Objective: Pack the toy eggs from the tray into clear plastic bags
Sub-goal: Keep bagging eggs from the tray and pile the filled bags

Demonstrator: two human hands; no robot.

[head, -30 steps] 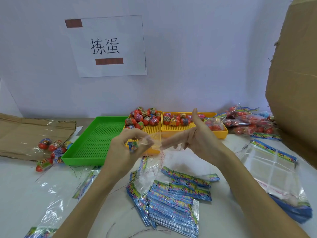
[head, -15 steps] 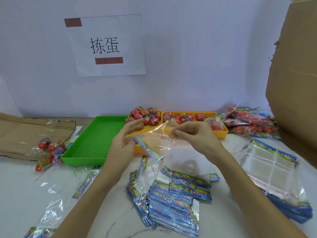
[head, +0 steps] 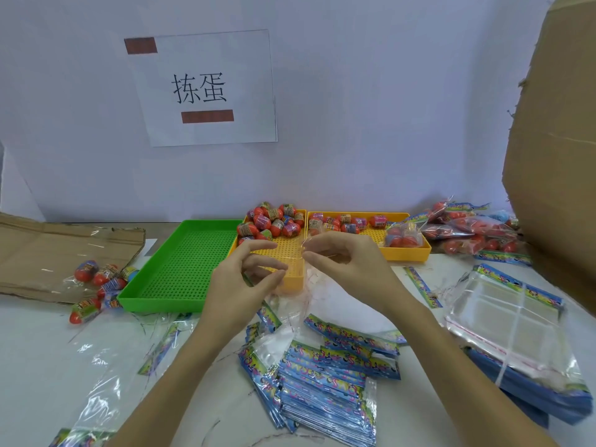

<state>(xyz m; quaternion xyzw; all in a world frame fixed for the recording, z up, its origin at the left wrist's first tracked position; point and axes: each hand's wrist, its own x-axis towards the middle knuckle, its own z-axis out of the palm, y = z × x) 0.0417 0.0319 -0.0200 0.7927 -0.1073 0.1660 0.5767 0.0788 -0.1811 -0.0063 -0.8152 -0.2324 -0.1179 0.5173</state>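
Clear plastic bag (head: 292, 304) at frame centre, nearly invisible and partly behind the left hand (head: 240, 285); grip of right hand (head: 346, 266) unclear. Cardboard box (head: 554, 156) cut by right edge; stacked bags (head: 516, 350) (lower right) likewise cropped

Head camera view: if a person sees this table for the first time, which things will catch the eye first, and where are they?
Both hands meet at the centre, the left hand and the right hand pinching a clear plastic bag between them. Behind them, red toy eggs are heaped in a yellow tray, with a green tray on its left. On the wall above hangs a white paper sign with two black characters.
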